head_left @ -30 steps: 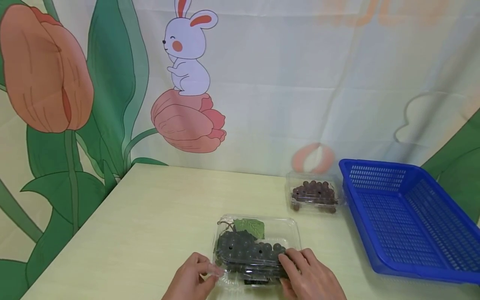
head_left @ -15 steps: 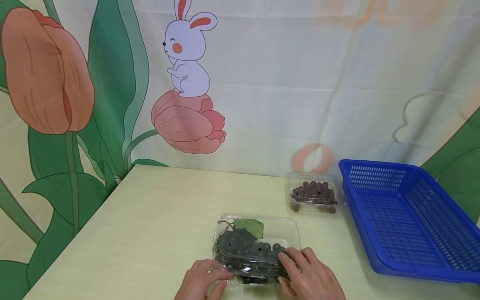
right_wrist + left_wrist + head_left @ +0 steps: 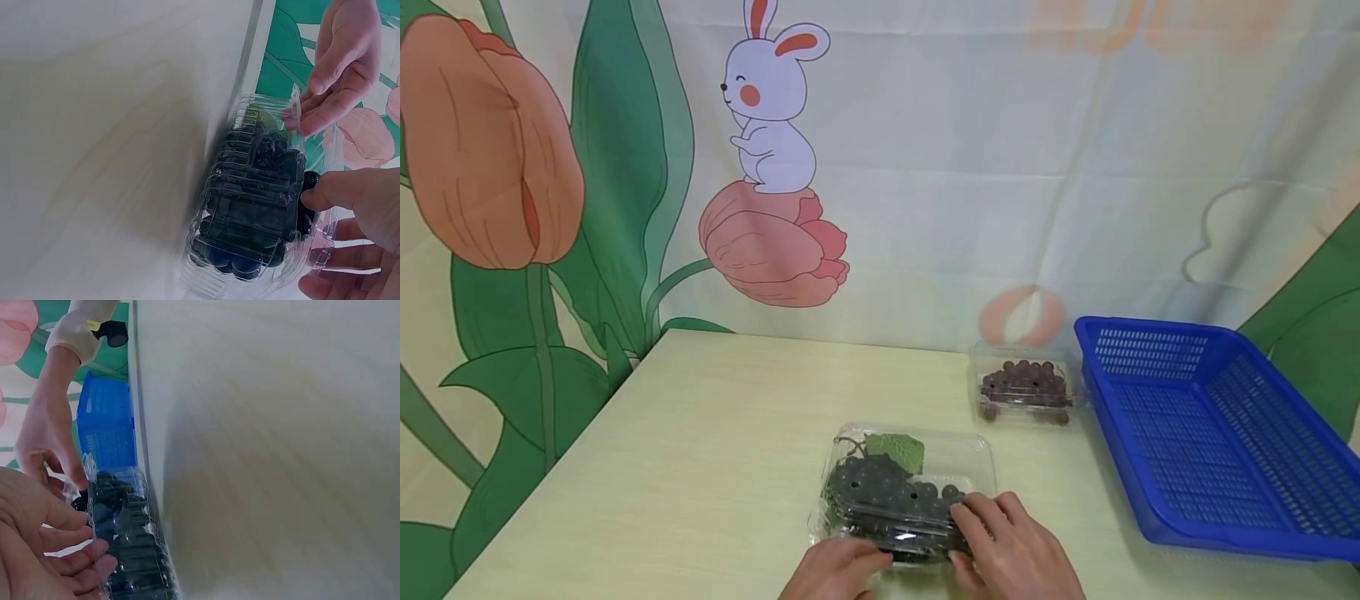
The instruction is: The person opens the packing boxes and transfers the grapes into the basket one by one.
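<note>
A clear plastic clamshell box (image 3: 958,454) holds dark grapes (image 3: 868,483) with a green leaf (image 3: 901,452) at the back left. Its lid appears slightly raised along the near side, where grapes show between lid and base. My left hand (image 3: 838,571) lies at the near left, its fingers touching the front rim. In the left wrist view, these fingers (image 3: 87,556) look fairly straight against the box. My right hand (image 3: 1018,550) grips the near right corner, fingers on the lid and thumb at the front gap. The right wrist view shows that thumb (image 3: 334,189) against the grapes.
A second clear box (image 3: 988,358) with reddish grapes (image 3: 1026,387) stands at the back right. Beside it on the right is a blue plastic basket (image 3: 1120,450). A printed cloth (image 3: 910,208) hangs behind the pale table (image 3: 700,467).
My left hand has let go of the left front edge and slid right along the front rim, toward the middle. The right hand stays at its corner.
</note>
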{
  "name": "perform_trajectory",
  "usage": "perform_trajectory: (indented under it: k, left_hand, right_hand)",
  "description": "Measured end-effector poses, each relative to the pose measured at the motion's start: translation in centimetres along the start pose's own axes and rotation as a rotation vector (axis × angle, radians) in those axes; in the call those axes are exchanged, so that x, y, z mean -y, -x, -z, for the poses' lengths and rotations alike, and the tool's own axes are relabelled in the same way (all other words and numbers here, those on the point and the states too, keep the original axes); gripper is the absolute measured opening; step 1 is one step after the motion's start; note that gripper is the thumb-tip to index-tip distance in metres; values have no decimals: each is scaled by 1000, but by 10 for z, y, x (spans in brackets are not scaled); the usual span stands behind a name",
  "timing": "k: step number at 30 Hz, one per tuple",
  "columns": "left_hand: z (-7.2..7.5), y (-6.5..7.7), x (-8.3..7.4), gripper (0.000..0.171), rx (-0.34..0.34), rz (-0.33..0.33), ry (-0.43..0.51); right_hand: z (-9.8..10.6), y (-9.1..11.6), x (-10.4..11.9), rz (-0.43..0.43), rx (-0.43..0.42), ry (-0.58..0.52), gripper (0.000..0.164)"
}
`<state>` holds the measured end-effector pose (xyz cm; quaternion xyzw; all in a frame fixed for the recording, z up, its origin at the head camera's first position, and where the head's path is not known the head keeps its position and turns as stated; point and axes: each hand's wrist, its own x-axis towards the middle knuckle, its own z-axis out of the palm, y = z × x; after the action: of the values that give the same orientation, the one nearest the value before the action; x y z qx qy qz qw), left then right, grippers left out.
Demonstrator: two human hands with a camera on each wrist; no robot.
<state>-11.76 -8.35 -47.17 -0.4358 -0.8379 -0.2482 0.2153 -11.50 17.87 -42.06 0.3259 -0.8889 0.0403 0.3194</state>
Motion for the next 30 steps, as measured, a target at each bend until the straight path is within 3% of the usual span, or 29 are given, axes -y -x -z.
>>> perform_trajectory:
  k: [2, 9, 14, 16, 21, 30]
  left_hand:
    - [-1, -2, -4, 16, -1, 5, -19]
    - [-7, -7, -13, 24, 86, 125, -12]
    - [-8, -12, -18, 42, 133, 276, 73]
    - [-3, -17, -24, 33, 142, 322, 95]
    - [2, -25, -28, 9, 160, 360, 80]
    - [7, -31, -30, 12, 247, 418, 48]
  right_hand:
    - [-1, -1, 0, 1, -3, 5, 48]
    - [-1, -1, 0, 6, -9, 8, 50]
    - [-1, -2, 1, -6, 1, 8, 49]
    - [-1, -2, 2, -11, 4, 8, 48]
    - [0, -3, 4, -8, 3, 16, 48]
    - [2, -1, 4, 16, 46, 23, 48]
